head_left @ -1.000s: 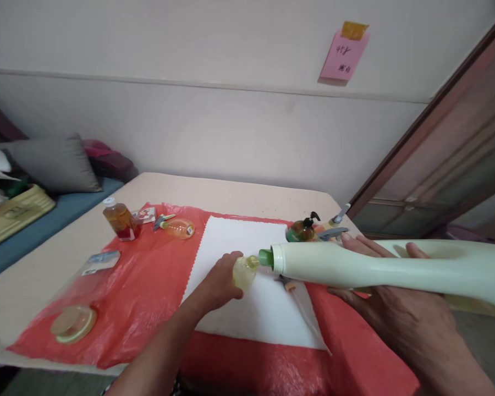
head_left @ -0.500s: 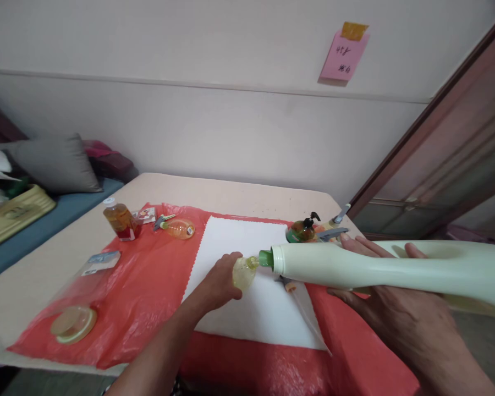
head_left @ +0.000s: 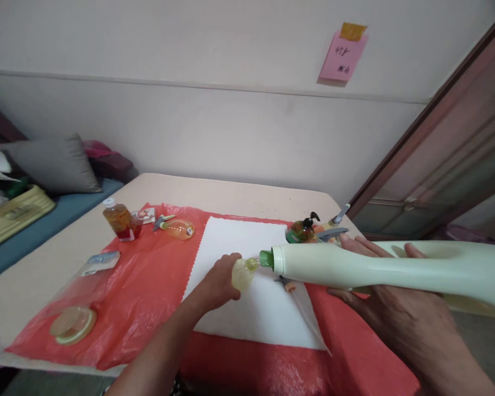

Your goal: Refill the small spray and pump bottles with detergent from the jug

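My left hand (head_left: 223,283) is closed around a small clear yellowish bottle (head_left: 242,275), tilted with its open neck toward the right. My right hand (head_left: 404,313) grips a large pale green detergent jug (head_left: 322,263), tipped nearly level. Its green pouring spout (head_left: 266,258) sits right at the small bottle's mouth, with a clear bit of liquid seeming to bridge them. Below the jug, a grey and orange spray head (head_left: 289,286) with a long thin tube lies on the white mat (head_left: 247,319).
Red plastic sheeting (head_left: 148,297) covers much of the table. At left stand an amber bottle (head_left: 121,221), an orange spray bottle (head_left: 180,229), a clear bag (head_left: 86,280) and a round cap (head_left: 74,324). A pump bottle (head_left: 301,231) stands behind the jug. The wall (head_left: 231,137) rises behind.
Almost nothing differs. Both hands keep their hold, and the small bottle has shifted only very slightly left.
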